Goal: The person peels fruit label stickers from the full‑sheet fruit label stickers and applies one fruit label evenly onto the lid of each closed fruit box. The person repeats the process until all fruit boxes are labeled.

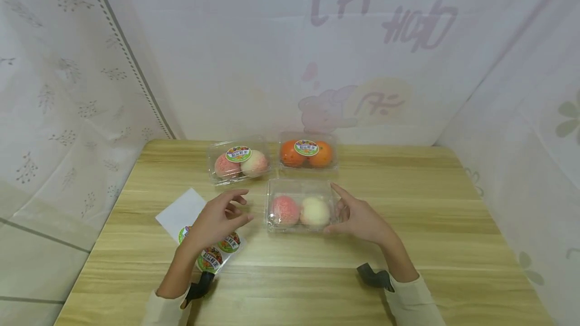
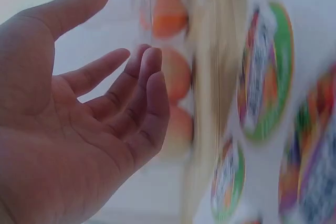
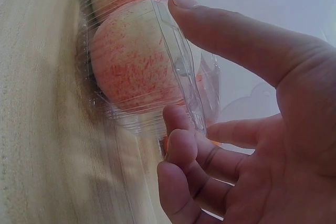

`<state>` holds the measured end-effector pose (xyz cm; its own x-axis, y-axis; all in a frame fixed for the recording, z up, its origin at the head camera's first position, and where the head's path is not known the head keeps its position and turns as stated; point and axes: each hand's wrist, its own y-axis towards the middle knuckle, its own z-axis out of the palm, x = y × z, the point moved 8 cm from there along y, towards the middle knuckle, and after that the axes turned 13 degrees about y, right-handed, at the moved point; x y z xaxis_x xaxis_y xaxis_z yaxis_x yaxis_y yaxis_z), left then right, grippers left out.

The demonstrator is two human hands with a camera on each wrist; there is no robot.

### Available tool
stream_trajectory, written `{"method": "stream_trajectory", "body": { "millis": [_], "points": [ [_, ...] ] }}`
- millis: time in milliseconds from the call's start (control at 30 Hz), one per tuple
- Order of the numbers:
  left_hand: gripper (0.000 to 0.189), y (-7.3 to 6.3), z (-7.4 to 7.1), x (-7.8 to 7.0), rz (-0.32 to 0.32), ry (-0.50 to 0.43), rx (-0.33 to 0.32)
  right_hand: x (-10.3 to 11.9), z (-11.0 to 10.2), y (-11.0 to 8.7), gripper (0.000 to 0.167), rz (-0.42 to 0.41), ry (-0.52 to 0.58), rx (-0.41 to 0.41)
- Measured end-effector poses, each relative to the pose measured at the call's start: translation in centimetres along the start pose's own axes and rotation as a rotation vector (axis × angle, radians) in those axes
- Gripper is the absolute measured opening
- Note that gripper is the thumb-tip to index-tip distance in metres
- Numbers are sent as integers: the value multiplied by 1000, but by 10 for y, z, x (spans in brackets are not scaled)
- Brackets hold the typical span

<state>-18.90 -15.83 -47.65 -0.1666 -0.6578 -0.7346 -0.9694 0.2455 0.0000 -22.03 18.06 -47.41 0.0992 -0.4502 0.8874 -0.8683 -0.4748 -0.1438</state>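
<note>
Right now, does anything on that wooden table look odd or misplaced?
The front clear plastic box holding pink and cream fruit looks odd: it shows no label, while both clear plastic boxes behind wear colourful oval stickers.

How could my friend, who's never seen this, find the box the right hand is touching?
On the pale wooden table, find the person's right hand. It touches the right end of a clear plastic box holding one pink fruit and one cream fruit. Behind it, the left clear box and the right clear box both wear oval, colourful stickers; this nearest box's lid shows none.
</note>
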Motion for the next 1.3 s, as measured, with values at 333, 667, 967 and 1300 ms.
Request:
{"method": "stream_trajectory", "body": {
  "millis": [333, 667, 967, 1300],
  "points": [
    [46, -34, -56, 49, -120, 180, -179, -1, 0, 1, 122, -7, 0, -2],
    [66, -68, -84, 90, -269, 332, -224, -2, -1, 1, 122, -7, 8, -1],
    [115, -81, -73, 105, -269, 445, -66, 1, -2, 0, 121, -10, 14, 0],
    [107, -86, -69, 102, -272, 479, -49, 2, -1, -1, 121, -11, 30, 12]
  ]
}}
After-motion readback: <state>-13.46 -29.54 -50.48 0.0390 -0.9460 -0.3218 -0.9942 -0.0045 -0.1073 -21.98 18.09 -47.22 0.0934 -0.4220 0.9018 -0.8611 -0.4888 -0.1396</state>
